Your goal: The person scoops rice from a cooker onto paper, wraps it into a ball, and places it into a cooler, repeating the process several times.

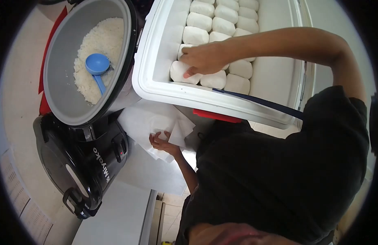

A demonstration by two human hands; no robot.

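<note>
My right hand reaches into a white cooler box. Its fingers and thumb are closed around a white wrapped packet at the near left corner. Several similar packets lie in rows in the box, partly hidden by my forearm. Lower down, my left hand rests on white wrapping paper, fingers apart and slightly curled. The paper sheets lie in a loose stack beside the rice cooker.
At left, a large rice cooker stands open with white rice and a blue scoop inside. Its black lid hangs toward me. A dark blue strap crosses the box's near rim. Printed sheets are at far left.
</note>
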